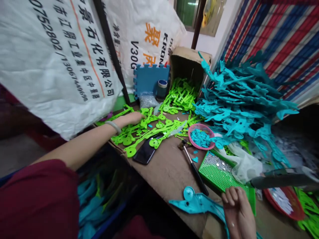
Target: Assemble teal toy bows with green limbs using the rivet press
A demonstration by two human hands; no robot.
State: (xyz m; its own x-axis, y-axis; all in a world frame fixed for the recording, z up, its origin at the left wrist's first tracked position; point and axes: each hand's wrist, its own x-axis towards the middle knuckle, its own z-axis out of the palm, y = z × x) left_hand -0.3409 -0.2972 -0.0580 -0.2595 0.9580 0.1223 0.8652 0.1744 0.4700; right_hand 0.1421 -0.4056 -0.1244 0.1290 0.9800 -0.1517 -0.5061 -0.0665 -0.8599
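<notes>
My left hand (132, 119), with a bracelet at the wrist, reaches into the green plastic parts (147, 124) on the left of the table; its fingertips are hidden among them. At the lower right, my right hand (235, 200) has its fingers curled in, palm turned up, beside a turquoise plastic part (199, 203) lying on the table. Whether anything small is inside those fingers cannot be seen. A hammer (194, 167) with a black handle lies between the hands. Under some green parts is a black phone (144, 152).
A pink basket (211, 146) holds small turquoise pieces. Nearby are a green tray (224, 181) with small metal pieces and a red bowl (299, 212) of white pieces. Turquoise parts (244, 99) pile high at the right. A cardboard box (191, 53) and white sacks (64, 66) stand behind.
</notes>
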